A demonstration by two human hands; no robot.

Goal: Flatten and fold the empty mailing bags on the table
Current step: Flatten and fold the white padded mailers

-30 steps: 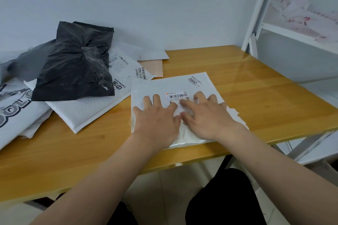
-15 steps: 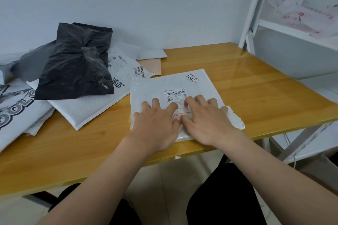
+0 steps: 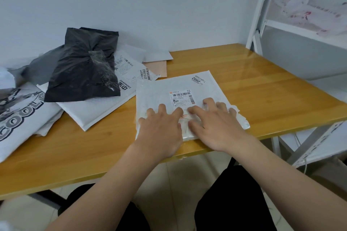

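A white padded mailing bag (image 3: 174, 86) with a barcode label lies flat near the front edge of the wooden table (image 3: 262, 90). My left hand (image 3: 161, 131) and my right hand (image 3: 216, 125) press palm-down on its near half, fingers spread, side by side. The bag's near right corner is crumpled beside my right hand. To the left, a black plastic mailing bag (image 3: 82, 69) rests crumpled on a larger white padded mailer (image 3: 97, 110). A white bag with bold black lettering (image 3: 20, 116) lies at the far left.
A grey bag (image 3: 39, 67), a white envelope (image 3: 157, 55) and a tan envelope (image 3: 156, 67) sit behind the pile near the wall. A white metal shelf frame (image 3: 262, 5) holding a pink-printed bag stands at the right. My dark-clothed legs are under the table's front edge.
Both hands have slid back along the white bag toward the table's front edge, uncovering more of the barcode label. The bag itself has stayed in place.
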